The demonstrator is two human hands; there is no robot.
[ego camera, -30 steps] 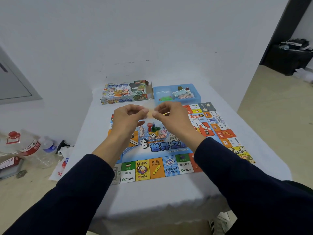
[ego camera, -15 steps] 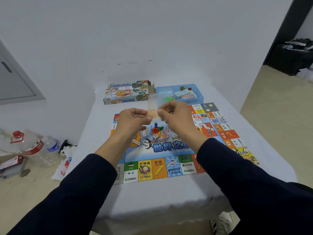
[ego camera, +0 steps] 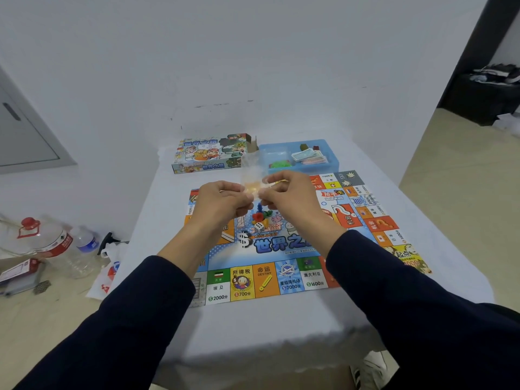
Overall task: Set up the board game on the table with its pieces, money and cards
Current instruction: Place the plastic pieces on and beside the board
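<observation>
White-clothed table (ego camera: 281,327) at frame centre carries the game board (ego camera: 281,266). Upper centre: blue tray (ego camera: 332,161) containing paper money (ego camera: 306,156); game box (ego camera: 208,153) to its left. Left hand (ego camera: 222,201) and right hand (ego camera: 289,195) together pinch a clear plastic packet (ego camera: 253,178) above the board's pawns (ego camera: 260,215) and die (ego camera: 259,227).

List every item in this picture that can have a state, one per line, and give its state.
game board: unfolded, flat on the table
game box: lying flat, end flap open
blue tray: holds a pile of paper money
clear plastic bag: pinched between both hands
left hand: pinching the bag
right hand: pinching the bag
die: resting on the board
</observation>
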